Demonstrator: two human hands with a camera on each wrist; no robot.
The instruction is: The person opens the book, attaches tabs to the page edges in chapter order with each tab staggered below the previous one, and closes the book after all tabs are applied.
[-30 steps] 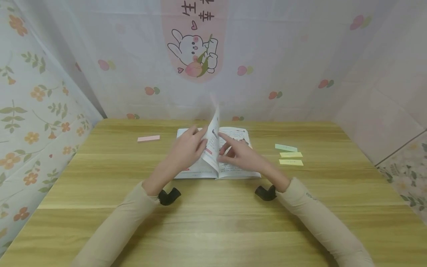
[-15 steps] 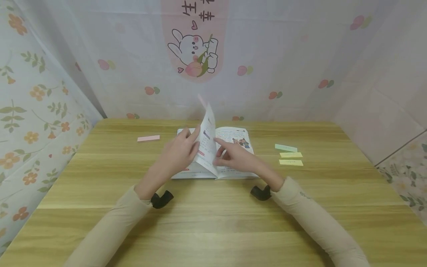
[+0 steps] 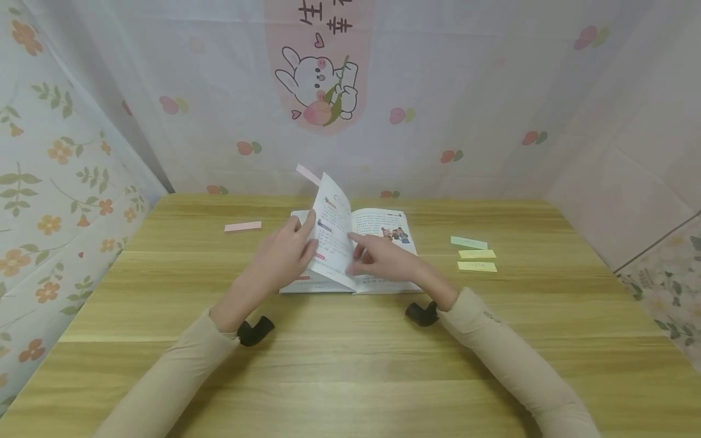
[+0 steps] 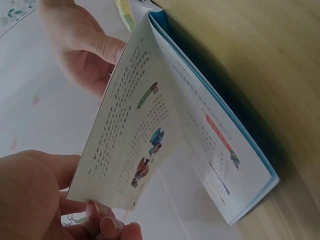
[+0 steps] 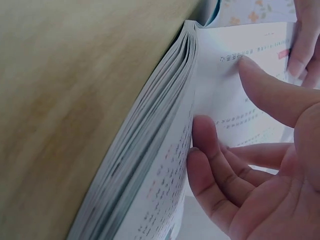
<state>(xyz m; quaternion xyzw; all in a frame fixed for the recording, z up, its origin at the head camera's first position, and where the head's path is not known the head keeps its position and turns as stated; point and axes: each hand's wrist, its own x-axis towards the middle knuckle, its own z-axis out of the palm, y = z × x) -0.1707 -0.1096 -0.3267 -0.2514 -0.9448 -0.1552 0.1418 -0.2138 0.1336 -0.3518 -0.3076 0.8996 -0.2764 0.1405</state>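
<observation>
Head view: left hand (image 3: 280, 254) is pinching the page (image 3: 334, 234) and swinging it further leftward, apparently advancing the turn; right hand (image 3: 386, 258), spread, is touching it.

A light, yellowish-brown wood-grain worktop (image 3: 350, 371) carries everything. On a clock face centred on it in the head view, with twelve at the far edge, an open book (image 3: 390, 286) lies at twelve. A pink strip (image 3: 243, 227) rests at ten, well apart from the book. Around two lie a slightly slanted pale green strip (image 3: 468, 243) and, on its six o'clock side, two yellow strips (image 3: 477, 266), close together.
</observation>
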